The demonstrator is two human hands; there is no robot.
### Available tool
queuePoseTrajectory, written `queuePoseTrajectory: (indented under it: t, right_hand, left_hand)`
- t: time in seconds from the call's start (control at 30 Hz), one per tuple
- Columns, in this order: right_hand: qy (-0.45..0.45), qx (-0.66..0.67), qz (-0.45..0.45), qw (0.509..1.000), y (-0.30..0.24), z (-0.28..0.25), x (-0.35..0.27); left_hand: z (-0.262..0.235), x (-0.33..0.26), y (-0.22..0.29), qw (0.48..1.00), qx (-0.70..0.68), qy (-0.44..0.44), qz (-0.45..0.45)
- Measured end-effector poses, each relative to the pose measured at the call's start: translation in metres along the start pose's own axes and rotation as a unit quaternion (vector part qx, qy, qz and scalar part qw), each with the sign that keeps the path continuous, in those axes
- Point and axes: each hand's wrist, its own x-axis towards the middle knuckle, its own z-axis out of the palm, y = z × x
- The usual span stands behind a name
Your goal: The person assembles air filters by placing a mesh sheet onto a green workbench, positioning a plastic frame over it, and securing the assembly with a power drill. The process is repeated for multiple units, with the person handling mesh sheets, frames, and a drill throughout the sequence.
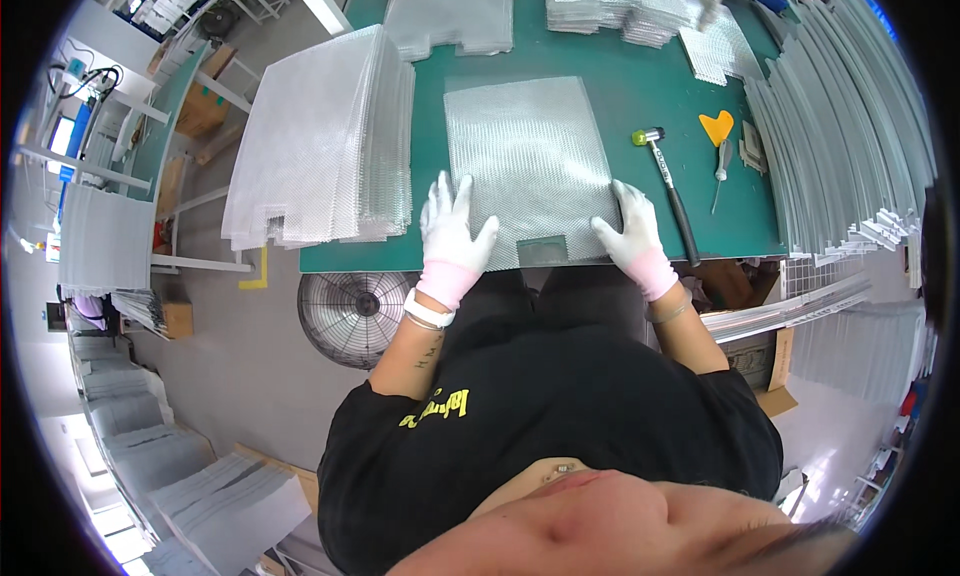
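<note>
1. Right before the person, a green work mat (pixel 640 96) covers the bench and anchors everything else.
2. Left of the mat's near corner, a tall stack of mesh sheets (pixel 320 146) overhangs the edge.
3. Along the mat's right side lie long aluminium strips (pixel 850 146), fanned out.
4. Centred at the mat's near edge lies one silvery mesh sheet (pixel 528 166), a small notch cut in its near side. It looks light, thin and springy, with possibly sharp edges; the side edges seem best for holding.
5. Right of that sheet, a rubber mallet (pixel 668 186) rests on the mat.
6. The left hand (pixel 450 231), gloved, presses flat and open on the sheet's near left corner; the right hand (pixel 628 231) lies open at its right edge.
</note>
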Motion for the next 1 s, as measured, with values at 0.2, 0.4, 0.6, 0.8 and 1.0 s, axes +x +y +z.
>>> queuePoseTrajectory:
  t: [0.2, 0.4, 0.6, 0.8, 1.0]
  right_hand:
    - [0.041, 0.032, 0.012, 0.999, 0.012, 0.007, -0.005]
    - [0.147, 0.186, 0.02, 0.971, 0.03, -0.004, 0.009]
    - [0.0, -0.059, -0.023, 0.998, 0.01, -0.013, 0.012]
    - [-0.008, -0.171, -0.061, 0.983, -0.001, 0.004, 0.003]
    - [0.024, 0.12, 0.021, 0.992, -0.022, -0.004, 0.006]
  left_hand:
    - [-0.007, 0.001, -0.001, 0.939, -0.343, 0.014, 0.018]
    - [-0.052, 0.009, -0.01, 0.722, -0.671, 0.156, -0.065]
    - [-0.152, 0.018, -0.017, 0.784, -0.536, 0.311, -0.028]
    - [-0.214, 0.036, -0.117, 0.925, -0.28, 0.209, -0.146]
    - [-0.173, 0.032, -0.168, 0.947, 0.236, 0.209, -0.059]
